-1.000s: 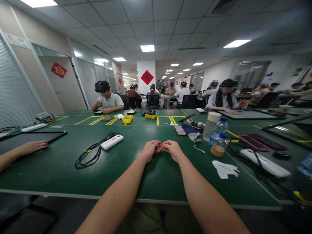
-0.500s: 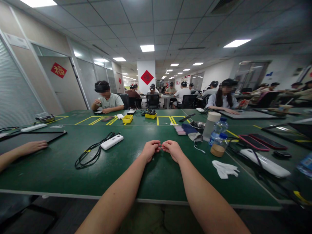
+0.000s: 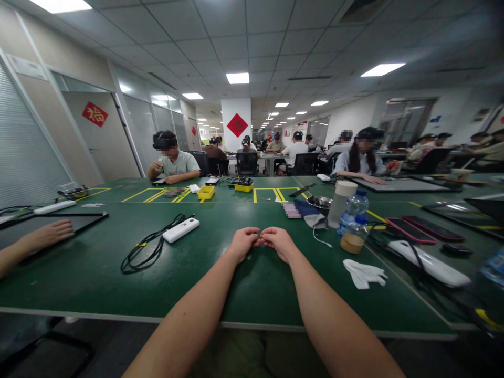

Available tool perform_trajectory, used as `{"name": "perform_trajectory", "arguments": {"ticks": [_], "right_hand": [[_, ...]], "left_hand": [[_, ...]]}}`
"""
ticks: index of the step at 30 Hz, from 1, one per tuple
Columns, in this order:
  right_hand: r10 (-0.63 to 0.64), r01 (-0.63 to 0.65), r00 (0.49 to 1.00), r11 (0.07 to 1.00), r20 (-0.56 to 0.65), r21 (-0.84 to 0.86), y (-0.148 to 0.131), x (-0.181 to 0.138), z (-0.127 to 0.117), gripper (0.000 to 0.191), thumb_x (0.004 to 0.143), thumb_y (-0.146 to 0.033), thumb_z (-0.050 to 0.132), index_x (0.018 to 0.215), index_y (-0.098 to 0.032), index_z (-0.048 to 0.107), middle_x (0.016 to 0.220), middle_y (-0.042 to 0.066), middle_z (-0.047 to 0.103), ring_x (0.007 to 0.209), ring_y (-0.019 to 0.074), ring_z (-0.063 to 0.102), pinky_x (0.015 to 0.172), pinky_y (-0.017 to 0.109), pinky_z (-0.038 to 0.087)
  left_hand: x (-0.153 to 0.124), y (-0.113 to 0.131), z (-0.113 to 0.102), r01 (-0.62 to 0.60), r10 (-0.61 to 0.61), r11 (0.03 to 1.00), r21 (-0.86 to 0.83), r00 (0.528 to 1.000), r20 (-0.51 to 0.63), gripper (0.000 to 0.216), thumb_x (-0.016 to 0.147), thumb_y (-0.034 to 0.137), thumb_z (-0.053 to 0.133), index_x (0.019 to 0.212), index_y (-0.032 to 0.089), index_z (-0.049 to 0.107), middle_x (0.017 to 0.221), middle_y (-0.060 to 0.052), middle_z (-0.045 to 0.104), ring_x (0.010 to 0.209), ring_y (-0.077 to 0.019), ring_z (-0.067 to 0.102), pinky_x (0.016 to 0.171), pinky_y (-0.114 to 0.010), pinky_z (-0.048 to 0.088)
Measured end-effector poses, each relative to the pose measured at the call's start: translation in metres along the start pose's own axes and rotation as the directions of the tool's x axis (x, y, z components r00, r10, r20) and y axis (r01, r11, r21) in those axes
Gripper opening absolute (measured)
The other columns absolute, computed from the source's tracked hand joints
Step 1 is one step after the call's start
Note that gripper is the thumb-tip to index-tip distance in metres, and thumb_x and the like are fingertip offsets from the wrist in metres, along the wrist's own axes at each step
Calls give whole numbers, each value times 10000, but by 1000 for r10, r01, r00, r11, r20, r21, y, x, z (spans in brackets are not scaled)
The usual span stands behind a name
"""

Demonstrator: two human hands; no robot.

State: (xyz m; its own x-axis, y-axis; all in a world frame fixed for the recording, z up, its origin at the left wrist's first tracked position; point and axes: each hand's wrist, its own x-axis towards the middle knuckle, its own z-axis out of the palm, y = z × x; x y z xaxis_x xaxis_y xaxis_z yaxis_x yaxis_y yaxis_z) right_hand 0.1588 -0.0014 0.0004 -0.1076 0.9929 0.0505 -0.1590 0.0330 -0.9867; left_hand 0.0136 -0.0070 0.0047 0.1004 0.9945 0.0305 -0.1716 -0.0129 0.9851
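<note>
At the centre of the frame, handwork seemingly unfinished

The right hand (image 3: 279, 242) pinched a small orange bit (image 3: 262, 236) with its fingertips, just beside the left hand (image 3: 242, 243). The left fingers were bent close; whether they gripped something, I could not tell. The work looked to be underway, but what was done and what was left could not be judged.

We cannot identify the small item (image 3: 262, 236) at the fingertips of the right hand (image 3: 279, 243), above the table (image 3: 189, 294); fingers hide most of it. Whether the left hand (image 3: 243, 244) grips it is unclear. We note a co-worker's forearm (image 3: 11, 257) and a bottle (image 3: 494, 266) cut off by the picture's sides.
</note>
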Motion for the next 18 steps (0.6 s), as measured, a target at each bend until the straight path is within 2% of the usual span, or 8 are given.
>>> {"name": "perform_trajectory", "arguments": {"ticks": [6,11,18], "right_hand": [[-2,2,1000,1000,-9,18,-2,-1,1,120,630,-73,648,734,-131,632,691,51,679,621,136,667,548,200,512],[4,-4,1000,1000,-10,23,-1,0,-1,102,644,-69,626,731,-122,635,719,68,693,618,128,665,566,201,520],[2,-2,1000,1000,8,17,-1,-1,-1,113,631,-93,671,729,-130,628,671,51,675,609,139,666,544,205,516]], "left_hand": [[1,1,-2,38,-37,999,-39,999,24,279,725,59,567,988,89,655,890,-127,688,685,-143,671,599,-226,537],[3,-3,-4,33,-32,998,-46,999,23,268,728,54,581,981,99,655,858,-106,683,679,-128,663,644,-233,541],[3,-3,-3,9,-9,1000,-4,999,38,235,727,83,608,956,110,654,784,-69,672,618,-104,633,580,-205,511]]}}
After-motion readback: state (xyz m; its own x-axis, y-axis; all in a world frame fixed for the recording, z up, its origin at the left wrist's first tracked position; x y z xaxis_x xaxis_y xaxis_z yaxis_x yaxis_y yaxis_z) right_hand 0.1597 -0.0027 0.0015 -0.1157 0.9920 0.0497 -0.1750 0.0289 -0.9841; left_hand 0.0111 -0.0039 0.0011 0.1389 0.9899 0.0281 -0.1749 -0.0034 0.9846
